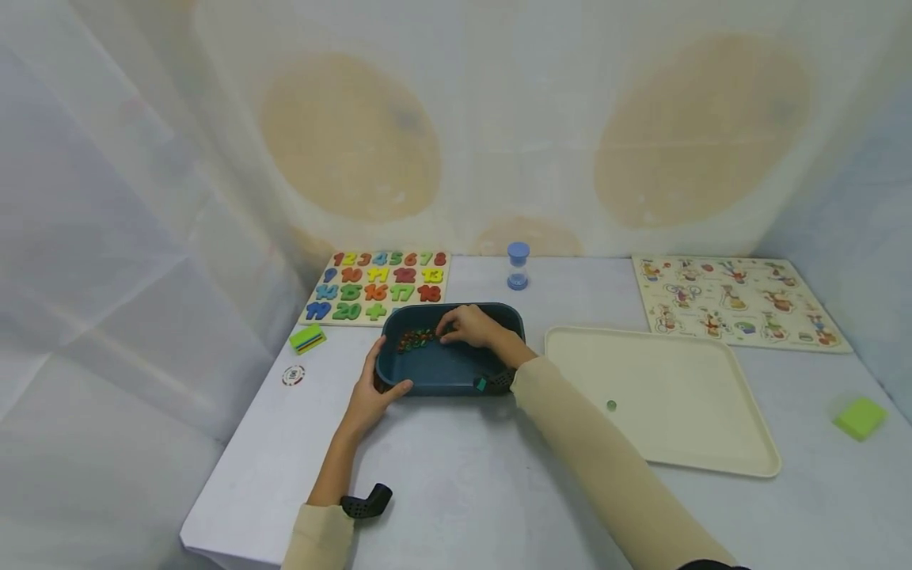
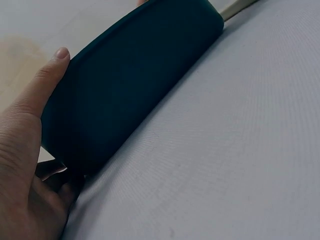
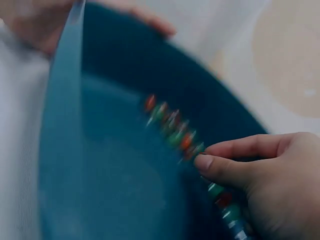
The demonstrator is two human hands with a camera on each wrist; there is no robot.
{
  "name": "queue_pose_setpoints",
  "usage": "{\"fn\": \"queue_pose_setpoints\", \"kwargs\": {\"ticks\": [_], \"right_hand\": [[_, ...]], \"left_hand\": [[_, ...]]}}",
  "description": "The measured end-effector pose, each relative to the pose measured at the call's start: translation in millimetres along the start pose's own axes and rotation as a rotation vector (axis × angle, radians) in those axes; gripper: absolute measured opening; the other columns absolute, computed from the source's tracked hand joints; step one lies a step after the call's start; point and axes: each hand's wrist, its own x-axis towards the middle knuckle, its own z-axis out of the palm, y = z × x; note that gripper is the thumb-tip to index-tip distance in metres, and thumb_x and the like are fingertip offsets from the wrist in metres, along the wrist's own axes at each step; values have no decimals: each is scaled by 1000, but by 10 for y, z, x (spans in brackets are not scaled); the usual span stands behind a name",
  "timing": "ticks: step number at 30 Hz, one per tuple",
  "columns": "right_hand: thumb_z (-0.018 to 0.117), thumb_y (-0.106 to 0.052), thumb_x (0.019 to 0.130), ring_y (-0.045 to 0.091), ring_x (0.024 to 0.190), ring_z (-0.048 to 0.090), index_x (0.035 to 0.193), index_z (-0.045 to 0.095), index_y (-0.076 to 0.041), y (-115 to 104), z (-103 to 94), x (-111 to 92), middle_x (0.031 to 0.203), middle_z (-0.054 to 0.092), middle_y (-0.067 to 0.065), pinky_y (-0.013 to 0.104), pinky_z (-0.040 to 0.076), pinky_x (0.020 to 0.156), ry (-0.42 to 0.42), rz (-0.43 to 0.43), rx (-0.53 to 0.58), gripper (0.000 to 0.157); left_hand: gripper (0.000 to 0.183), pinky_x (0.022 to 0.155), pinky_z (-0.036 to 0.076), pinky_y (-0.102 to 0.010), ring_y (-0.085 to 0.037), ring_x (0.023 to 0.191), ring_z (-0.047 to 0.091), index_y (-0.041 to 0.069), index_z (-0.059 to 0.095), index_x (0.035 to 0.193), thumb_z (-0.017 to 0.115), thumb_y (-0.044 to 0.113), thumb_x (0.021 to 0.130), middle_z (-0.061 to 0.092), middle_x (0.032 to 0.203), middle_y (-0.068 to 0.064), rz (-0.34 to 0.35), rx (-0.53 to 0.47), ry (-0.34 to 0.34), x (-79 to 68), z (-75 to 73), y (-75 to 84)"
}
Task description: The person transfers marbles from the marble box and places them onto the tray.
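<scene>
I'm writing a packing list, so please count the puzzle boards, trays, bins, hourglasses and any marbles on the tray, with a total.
Puzzle boards: 2
Tray: 1
Bin: 1
Hourglass: 1
Marble on the tray: 1
Total: 6, leaving out the marbles in the bin, too crowded to count.

On the white bench point(image 1: 235, 483), a blue-capped clear hourglass point(image 1: 518, 270) stands between a pale board of multicoloured numerals point(image 1: 390, 283) and a cream picture board point(image 1: 751, 307). Left lie a green striped block point(image 1: 307, 338) and round white chip point(image 1: 293, 375); far right, a lime-green block point(image 1: 860, 418).
</scene>
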Motion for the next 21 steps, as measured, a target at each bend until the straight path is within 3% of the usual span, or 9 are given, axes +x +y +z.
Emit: {"fn": "queue_pose_setpoints", "kwargs": {"ticks": [5,10,15,21], "right_hand": [[66,-23,81,10,43,27,96,69,-15,-93,-305,-329,48,39,-4,22,27,45,100,-69,97,17],[67,-27,80,9,45,23,96,69,-19,-49,-748,-1003,49,29,-5,23,23,43,236,-75,79,17],[65,-31,81,8,46,24,97,69,-20,355,-1002,-1775,51,28,-6,26,24,41,363,33,30,20],[65,-32,81,6,46,25,97,69,-19,945,-959,-2538,51,31,-5,26,28,43,409,236,-61,21]], "left_hand": [[84,105,27,-48,-25,135,19,46,12,139,69,31,78,12,149,3,0,-5,-10,-17,24,-4],[85,104,29,-46,-26,134,22,46,11,139,69,31,78,14,149,0,-63,-13,-44,-49,-13,115],[87,102,34,-44,-28,131,28,48,10,138,70,36,76,16,148,-1,-100,-7,-59,-38,-55,148],[95,98,39,-44,-31,126,37,49,3,138,72,37,74,15,149,1,-68,2,-61,-36,-88,162]]}}
